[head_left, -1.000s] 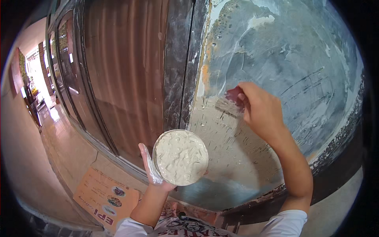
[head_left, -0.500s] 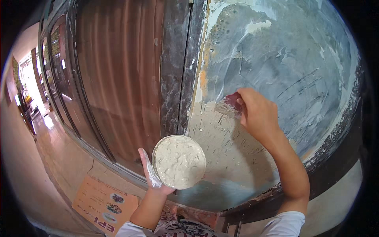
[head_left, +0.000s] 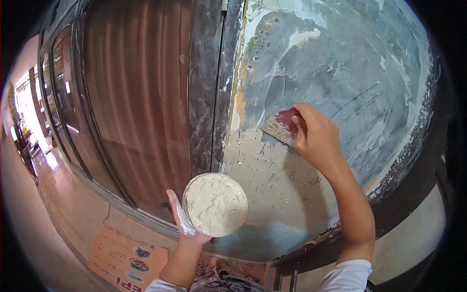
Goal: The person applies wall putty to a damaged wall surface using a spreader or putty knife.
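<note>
A round tub of pale wet putty point(head_left: 215, 204) rests in my left hand point(head_left: 183, 220), whose palm and fingers support it from below and the left side. White smears coat that hand's thumb side. My right hand point(head_left: 318, 138) pinches the dark red handle of a putty knife point(head_left: 281, 130), its wide blade caked with putty and lying against the wall. Around the blade, the grey-blue wall point(head_left: 321, 73) carries a rough beige putty layer point(head_left: 258, 160) below and bare, scraped patches above.
Left of the wall stands a dark door frame point(head_left: 206, 87) beside a glass panel with a brown curtain point(head_left: 138, 92). An orange printed sheet point(head_left: 124, 258) lies on the floor at lower left. A dark ledge point(head_left: 413, 209) bounds the wall at right, and a bright passage point(head_left: 29, 102) opens far left.
The view has shifted slightly, moving the wall and door leftward in the picture. The putty knife's blade has tilted a little on the wall; both hands keep their holds.
</note>
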{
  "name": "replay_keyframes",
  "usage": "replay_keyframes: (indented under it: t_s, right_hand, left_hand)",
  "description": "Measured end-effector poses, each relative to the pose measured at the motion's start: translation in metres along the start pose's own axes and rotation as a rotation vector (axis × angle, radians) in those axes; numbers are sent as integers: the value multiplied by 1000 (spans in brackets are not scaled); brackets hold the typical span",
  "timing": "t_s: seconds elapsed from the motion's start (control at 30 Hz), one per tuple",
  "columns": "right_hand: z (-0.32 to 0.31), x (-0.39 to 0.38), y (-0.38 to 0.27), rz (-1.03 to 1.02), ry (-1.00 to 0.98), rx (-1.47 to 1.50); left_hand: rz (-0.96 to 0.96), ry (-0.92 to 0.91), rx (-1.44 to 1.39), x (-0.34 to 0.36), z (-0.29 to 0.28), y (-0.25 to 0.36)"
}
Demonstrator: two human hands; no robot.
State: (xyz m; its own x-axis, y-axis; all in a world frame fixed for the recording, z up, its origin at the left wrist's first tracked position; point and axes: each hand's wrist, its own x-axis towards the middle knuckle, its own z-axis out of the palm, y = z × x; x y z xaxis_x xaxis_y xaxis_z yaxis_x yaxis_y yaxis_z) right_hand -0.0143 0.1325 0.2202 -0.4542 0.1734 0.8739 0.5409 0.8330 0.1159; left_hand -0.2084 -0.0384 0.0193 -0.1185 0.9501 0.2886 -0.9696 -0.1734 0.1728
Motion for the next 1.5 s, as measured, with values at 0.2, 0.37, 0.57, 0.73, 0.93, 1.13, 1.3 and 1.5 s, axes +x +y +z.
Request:
replay_keyframes:
  t_s: [0.2, 0.37, 0.57, 0.73, 0.93, 1.13, 1.3, 1.5]
  right_hand:
    - [8, -15, -7, -34, -164, -24]
    - [4, 3, -8, 41, -63, -47]
    - [11, -14, -12, -11, -160, -12]
    - [15, -10, -9, 43, -64, -17]
    - [7, -15, -9, 86, -46, 14]
    - [14, -25, -4, 53, -99, -27]
    - [-3, -13, 3, 141, -12, 64]
    - [14, -36, -1, 54, -108, -14]
  left_hand:
    - [28, 74, -41, 0, -6, 1]
    - [35, 54, 108, 0, -8, 5]
    - [51, 59, 25, -5, -7, 9]
    - [7, 19, -14, -7, 3, 9]
    - [15, 56, -26, -7, -1, 12]
    - [20, 83, -23, -8, -2, 11]
    - [34, 66, 46, -11, -3, 14]
    - [-1, 38, -23, -12, -1, 14]
